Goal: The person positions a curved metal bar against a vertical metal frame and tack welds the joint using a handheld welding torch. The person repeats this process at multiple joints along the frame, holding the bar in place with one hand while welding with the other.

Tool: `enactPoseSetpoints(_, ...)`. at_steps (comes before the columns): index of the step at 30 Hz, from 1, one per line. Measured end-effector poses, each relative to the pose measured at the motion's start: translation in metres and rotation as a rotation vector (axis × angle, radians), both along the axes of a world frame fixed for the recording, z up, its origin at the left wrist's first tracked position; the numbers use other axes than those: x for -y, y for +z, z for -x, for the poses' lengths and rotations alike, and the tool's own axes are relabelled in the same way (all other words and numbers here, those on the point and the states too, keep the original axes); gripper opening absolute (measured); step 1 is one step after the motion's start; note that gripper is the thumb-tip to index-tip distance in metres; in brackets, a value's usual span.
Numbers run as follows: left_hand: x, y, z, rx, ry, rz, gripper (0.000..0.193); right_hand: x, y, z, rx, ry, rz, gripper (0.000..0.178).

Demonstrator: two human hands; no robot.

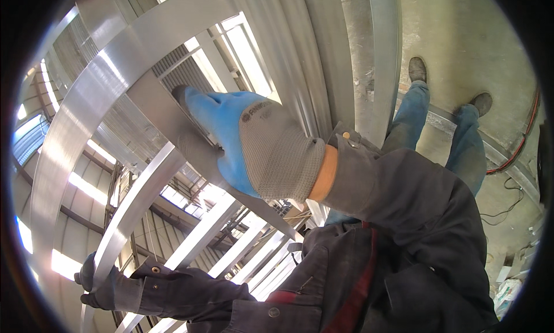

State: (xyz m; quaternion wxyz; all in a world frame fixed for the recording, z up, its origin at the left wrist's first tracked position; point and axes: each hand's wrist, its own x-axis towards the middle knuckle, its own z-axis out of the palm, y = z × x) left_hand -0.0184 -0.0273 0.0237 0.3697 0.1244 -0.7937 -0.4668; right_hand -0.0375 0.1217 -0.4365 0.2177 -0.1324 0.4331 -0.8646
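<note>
My right hand (254,139), in a blue and grey knit work glove, reaches across the middle of the view. It is closed over a flat grey metal bar (199,151) that runs diagonally through a frame; the bar hides some of its fingers. At the lower left my left hand (107,287), in a dark glove, is wrapped round a shiny metal bar (135,200) that looks curved here. Its fingertips show past the bar's outer edge. Both bars appear to belong to the same silvery frame, whose wide outer rail (86,96) arcs round the left side.
Long metal profiles (300,56) lie side by side beyond my right hand. Several parallel bars (196,240) stretch between my arms. Two jeans-clad legs (412,113) stand on the concrete floor (461,33). A red and black cable (522,139) lies at the far right.
</note>
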Motion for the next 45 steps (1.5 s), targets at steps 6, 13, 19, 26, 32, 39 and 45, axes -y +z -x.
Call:
enactPoseSetpoints(6, 0.004, 0.0, 0.001, -0.05, 0.087, 0.197, 0.064, 0.0, 0.0, -0.003, -0.053, -0.086, -0.15, 0.037)
enactPoseSetpoints(13, 0.001, 0.004, 0.01, -0.063, 0.176, 0.14, 0.074, -0.013, -0.002, -0.002, -0.192, -0.146, -0.408, 0.035)
enactPoseSetpoints(19, -0.008, 0.008, -0.002, 0.131, -0.055, -0.088, 0.059, -0.012, -0.01, 0.014, -0.078, -0.048, -0.243, 0.035)
enactPoseSetpoints(26, -0.024, -0.014, 0.01, -0.041, 0.098, -0.016, 0.05, 0.012, -0.011, 0.032, 0.243, 0.218, 0.297, 0.047)
enactPoseSetpoints(32, -0.029, -0.023, 0.009, 0.002, 0.043, -0.109, 0.043, 0.044, -0.029, 0.051, 0.35, 0.258, 0.761, 0.05)
enactPoseSetpoints(39, -0.027, -0.022, 0.003, 0.093, -0.067, -0.126, 0.065, 0.033, -0.027, 0.055, 0.441, 0.325, 0.787, 0.05)
enactPoseSetpoints(45, -0.015, -0.01, 0.009, -0.04, 0.248, 0.221, 0.064, 0.041, -0.031, 0.053, 0.341, 0.233, 0.806, 0.054)
